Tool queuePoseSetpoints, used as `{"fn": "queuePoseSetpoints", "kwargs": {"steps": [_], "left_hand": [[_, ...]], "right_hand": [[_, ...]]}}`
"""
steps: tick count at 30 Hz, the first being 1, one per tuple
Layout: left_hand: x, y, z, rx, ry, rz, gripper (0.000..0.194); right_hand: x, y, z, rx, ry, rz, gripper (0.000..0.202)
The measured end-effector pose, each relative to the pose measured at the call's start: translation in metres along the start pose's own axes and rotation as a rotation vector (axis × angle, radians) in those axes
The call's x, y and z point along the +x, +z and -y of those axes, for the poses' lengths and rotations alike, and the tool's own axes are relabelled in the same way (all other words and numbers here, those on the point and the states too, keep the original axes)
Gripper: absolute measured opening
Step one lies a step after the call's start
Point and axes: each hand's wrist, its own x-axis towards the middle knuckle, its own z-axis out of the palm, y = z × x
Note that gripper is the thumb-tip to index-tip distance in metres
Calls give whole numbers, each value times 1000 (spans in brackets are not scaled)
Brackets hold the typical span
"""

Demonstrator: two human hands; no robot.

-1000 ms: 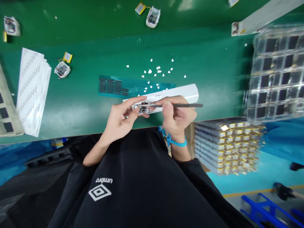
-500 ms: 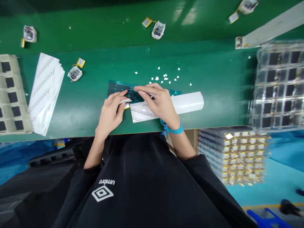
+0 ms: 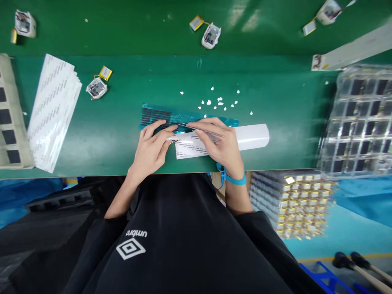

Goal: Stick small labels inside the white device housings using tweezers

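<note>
My left hand (image 3: 151, 148) is closed around a small white device housing (image 3: 172, 139), mostly hidden under the fingers. Its index fingertip rests on a blue film sheet (image 3: 231, 122) that carries rows of thin black strips (image 3: 156, 115). In my right hand (image 3: 223, 143) is a pair of metal tweezers (image 3: 185, 125), pinched between thumb and fingers, pointing left. The tweezer tips are over the film, near the left fingertips; whether they grip a strip I cannot tell. Under the right hand lies a white printed sheet (image 3: 187, 150), its right end curling up.
Small white bits (image 3: 219, 102) are scattered beyond the film. Open white housings with wired batteries lie at left (image 3: 96, 88), centre back (image 3: 211, 36) and far right. A stack of printed sheets (image 3: 53, 110) sits left. Compartment trays stand at left (image 3: 14, 118) and right (image 3: 361, 118).
The tweezer tips have moved off the black strips toward the film's lower part, near the left fingers. The left hand has turned, covering more of the housing. The camera view has shifted slightly.
</note>
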Motion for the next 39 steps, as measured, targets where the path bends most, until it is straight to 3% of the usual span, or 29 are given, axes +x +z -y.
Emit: {"fn": "queuePoseSetpoints", "kwargs": {"steps": [9,17,22,24,27,30,33,36,39], "left_hand": [[1,2,2,1,-7,0,29],[4,0,-2,15,-68,4,27],[8,-7,-3,50,-60,41,28],[6,-16,-11,-27,40,27,22],[0,-32,-31,-404,158,-33,14],[-1,-37,-42,-852,-126,-224,16],[6,-27,-34,-1051,-441,-319,22],[12,-12,-23,-1098,-538,-336,20],[14,-1,-23,-1083,-565,-392,31]], "right_hand": [[0,5,-4,5,-50,-39,24],[1,35,-10,-373,-338,-193,37],[12,22,2,-316,-365,-388,37],[12,13,8,-267,-338,-423,36],[9,4,16,-203,-343,-476,40],[4,1,25,-166,-424,-563,48],[-3,-2,34,-194,-503,-535,56],[-12,-6,40,-238,-568,-416,65],[-20,-11,42,-248,-561,-278,65]]}}
